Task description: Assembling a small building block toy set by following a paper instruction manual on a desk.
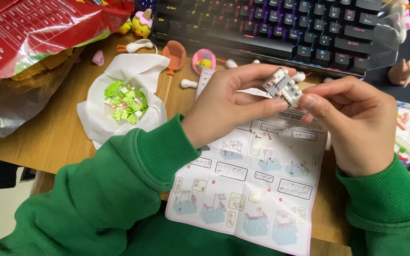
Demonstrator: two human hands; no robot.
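One instruction sheet [252, 189] lies under my two hands; left grip [224, 106] and right grip [352, 123] both pinch one small brick model [283, 86].

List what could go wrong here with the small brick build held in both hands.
The brick assembly is pinched only by fingertips of the left hand and right hand above the instruction sheet; a slip could pop bricks off. The green bricks lie in a loose white wrapper near the desk edge, so a sleeve might scatter them.
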